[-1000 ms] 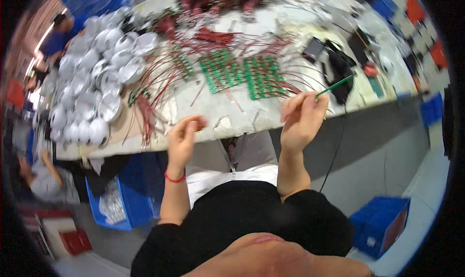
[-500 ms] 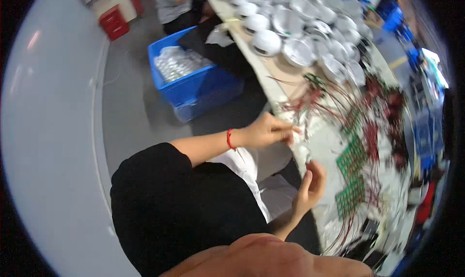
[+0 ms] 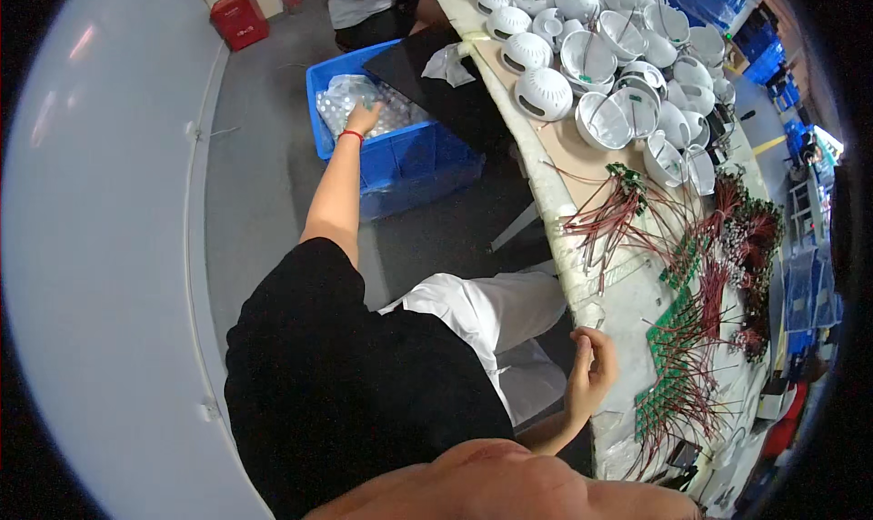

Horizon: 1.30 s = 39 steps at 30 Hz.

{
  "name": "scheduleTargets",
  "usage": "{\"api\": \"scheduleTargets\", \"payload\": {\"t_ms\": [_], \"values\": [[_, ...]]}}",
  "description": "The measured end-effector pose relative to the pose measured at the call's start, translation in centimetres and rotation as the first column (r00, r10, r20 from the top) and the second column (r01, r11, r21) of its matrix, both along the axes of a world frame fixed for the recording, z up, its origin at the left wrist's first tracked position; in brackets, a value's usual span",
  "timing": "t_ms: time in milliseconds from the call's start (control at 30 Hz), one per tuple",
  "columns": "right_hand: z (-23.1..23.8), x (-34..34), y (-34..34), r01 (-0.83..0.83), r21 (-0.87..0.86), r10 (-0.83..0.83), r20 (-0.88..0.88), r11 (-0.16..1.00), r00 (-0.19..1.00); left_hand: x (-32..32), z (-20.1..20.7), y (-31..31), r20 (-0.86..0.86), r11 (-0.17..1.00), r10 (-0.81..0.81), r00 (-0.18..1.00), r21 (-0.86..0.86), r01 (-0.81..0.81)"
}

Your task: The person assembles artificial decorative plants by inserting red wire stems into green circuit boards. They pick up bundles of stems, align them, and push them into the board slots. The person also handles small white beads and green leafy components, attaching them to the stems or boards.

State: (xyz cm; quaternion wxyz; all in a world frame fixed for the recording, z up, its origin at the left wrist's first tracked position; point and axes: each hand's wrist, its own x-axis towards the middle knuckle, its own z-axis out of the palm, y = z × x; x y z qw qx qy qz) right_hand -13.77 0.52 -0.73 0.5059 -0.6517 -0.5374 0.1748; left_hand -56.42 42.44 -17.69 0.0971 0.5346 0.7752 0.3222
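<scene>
My left hand (image 3: pixel 366 116), below a red bracelet (image 3: pixel 351 135), reaches into a blue bin (image 3: pixel 400 161). It is at a clear plastic bag or sheet with many round silvery-white pieces (image 3: pixel 398 111); its fingers are too small and partly hidden to read. By the table's near edge, my right hand (image 3: pixel 593 375) has its fingers curled together, and whatever may be between them cannot be made out. Close to this hand on the table are green circuit boards (image 3: pixel 668 338) with dark red wires. Farther off lies a loose bunch of red wires with small green boards (image 3: pixel 623 206).
A pile of white dome-shaped shells (image 3: pixel 546 93) covers the table's far end. A black panel (image 3: pixel 446 93) overlaps the bin's right side. Another person (image 3: pixel 359 6) sits beyond the bin. A red box (image 3: pixel 240 18) stands by the pale wall (image 3: pixel 118 247).
My left hand has left the spot beside my right hand at the table edge and stretched out into the blue bin. The right hand stays near the edge, fingers still curled.
</scene>
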Motion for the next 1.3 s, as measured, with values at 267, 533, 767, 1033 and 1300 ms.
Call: {"api": "scheduleTargets", "payload": {"t_ms": [267, 533, 767, 1033, 1300], "values": [[0.1, 1.9, -0.2, 0.096, -0.074, -0.096, 0.004, 0.993, 0.995, 9.6, -3.2, -5.8, 0.08, 0.813, -0.429, 0.9, 0.467, 0.347], [1.7, 12.8, 3.5, 0.341, -0.198, -0.333, 0.071, 0.919, 0.94, 25.8, 9.6, -18.4, 0.094, 0.528, -0.748, 0.657, 0.683, 0.504], [0.7, 18.0, 9.1, 0.593, 0.101, -0.569, 0.45, 0.799, 0.689, 34.4, 16.8, -21.8, -0.094, 0.01, -0.991, 0.096, 0.662, 0.75], [-4.5, 22.1, 13.3, 0.687, -0.057, -0.654, 0.26, 0.724, 0.711, 39.9, 14.2, -22.6, -0.199, -0.34, -0.933, -0.299, 0.227, 0.913], [-3.2, 22.3, 11.6, 0.562, 0.06, -0.498, -0.392, 0.825, 0.773, 38.0, 14.6, -21.4, -0.448, -0.244, -0.881, -0.151, 0.156, 0.957]]}}
